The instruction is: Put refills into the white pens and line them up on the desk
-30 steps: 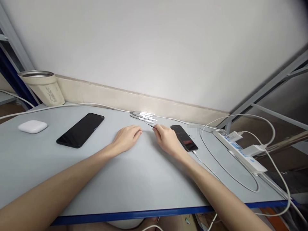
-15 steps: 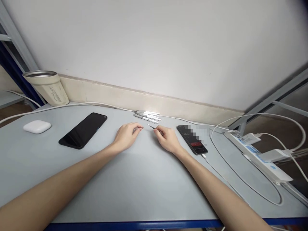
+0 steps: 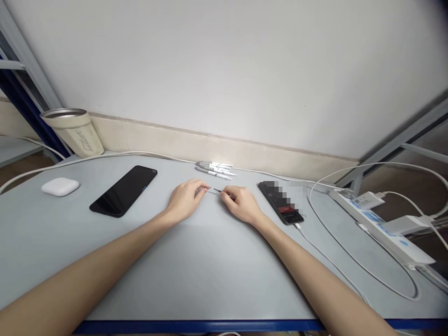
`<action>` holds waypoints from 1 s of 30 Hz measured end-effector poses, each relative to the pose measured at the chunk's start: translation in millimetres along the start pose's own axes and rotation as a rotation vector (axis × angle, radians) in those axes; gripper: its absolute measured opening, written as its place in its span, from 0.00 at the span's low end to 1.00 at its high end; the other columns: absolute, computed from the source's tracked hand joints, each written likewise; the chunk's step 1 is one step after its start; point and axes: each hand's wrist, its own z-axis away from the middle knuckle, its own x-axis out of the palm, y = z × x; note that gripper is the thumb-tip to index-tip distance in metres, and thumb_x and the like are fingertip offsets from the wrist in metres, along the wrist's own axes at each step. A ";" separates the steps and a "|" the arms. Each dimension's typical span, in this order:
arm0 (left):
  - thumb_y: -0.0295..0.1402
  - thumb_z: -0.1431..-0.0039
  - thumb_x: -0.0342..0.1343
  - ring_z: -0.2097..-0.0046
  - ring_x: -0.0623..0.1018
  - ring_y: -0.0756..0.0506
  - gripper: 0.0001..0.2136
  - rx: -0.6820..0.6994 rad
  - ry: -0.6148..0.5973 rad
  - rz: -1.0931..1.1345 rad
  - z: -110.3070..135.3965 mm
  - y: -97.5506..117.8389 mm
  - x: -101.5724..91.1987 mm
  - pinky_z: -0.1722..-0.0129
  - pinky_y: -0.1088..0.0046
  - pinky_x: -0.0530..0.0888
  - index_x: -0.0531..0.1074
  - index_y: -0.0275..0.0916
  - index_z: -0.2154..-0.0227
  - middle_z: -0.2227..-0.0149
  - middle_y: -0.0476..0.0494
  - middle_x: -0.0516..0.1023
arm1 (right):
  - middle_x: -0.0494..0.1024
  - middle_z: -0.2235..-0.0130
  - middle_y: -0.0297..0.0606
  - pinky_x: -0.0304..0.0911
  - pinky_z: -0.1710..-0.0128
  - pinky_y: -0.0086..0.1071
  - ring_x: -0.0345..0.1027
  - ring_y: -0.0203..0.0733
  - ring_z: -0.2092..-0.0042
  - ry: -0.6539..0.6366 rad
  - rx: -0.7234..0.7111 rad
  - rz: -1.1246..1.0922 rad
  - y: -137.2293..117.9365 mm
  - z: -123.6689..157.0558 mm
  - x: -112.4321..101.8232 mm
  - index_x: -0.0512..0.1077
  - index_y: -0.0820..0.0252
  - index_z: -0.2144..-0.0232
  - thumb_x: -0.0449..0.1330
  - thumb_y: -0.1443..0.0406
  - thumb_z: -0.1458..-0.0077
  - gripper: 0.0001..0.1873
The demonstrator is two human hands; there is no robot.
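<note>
Over the middle of the desk, my left hand (image 3: 187,199) is closed in a pinch on a small pen part, mostly hidden by the fingers. Opposite it, my right hand (image 3: 241,203) pinches a thin dark pen refill (image 3: 216,190) with a silvery tip. The refill spans the narrow gap between both hands, and its tip reaches the left fingertips. Whether it is inside the left hand's piece I cannot tell. Just beyond the hands, several white and grey pens (image 3: 215,170) lie in a loose bundle near the wall.
A black phone (image 3: 124,191) and white earbud case (image 3: 60,186) lie left, with a cream cup (image 3: 75,133) behind. On the right are a charging phone (image 3: 282,203), a white power strip (image 3: 385,228) with plugs, and looping cables. The wall (image 3: 224,84) borders the desk's back.
My hands have come closer together. The refill's tip, apart from my left fingers before, now meets them. The whole view has shifted slightly.
</note>
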 end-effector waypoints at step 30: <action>0.29 0.39 0.41 0.54 0.69 0.42 0.17 0.109 -0.050 -0.063 1.6 3.9 2.1 0.52 0.62 0.69 0.72 0.40 0.54 0.57 0.44 0.77 | 0.78 0.68 0.34 0.56 0.67 0.28 0.66 0.36 0.68 -0.018 -0.034 -0.095 -4.6 0.0 1.2 0.74 0.57 0.66 0.49 0.63 0.41 0.13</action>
